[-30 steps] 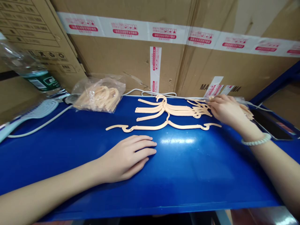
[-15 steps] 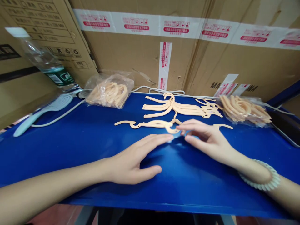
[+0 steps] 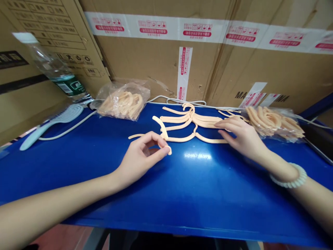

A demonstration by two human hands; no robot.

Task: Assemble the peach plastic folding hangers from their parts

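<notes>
My left hand (image 3: 145, 156) is closed in a pinch on a curved beige plastic hanger piece (image 3: 161, 127). One end of that piece points up and away, and a short rounded end shows past my thumb. My right hand (image 3: 238, 137) hovers at the right end of the laid-out hanger parts, thumb and forefinger apart. Its fingers cover some small pieces there. Several beige hanger arms (image 3: 175, 119) lie side by side, fanned around a hook (image 3: 189, 107). In front of them another hanger frame (image 3: 182, 139) lies flat, its right end hidden by my right hand.
Clear bags of beige hanger parts lie at the back left (image 3: 125, 104) and back right (image 3: 273, 121). A hairbrush (image 3: 54, 121) and a plastic bottle (image 3: 65, 81) are at the left. A white cable (image 3: 158, 99) runs along cardboard boxes (image 3: 145, 59) behind the blue table (image 3: 166, 198).
My left hand has gone from flat and open to pinching a hanger piece, shifting left. My right hand has moved right, from the hanger's middle to its right end.
</notes>
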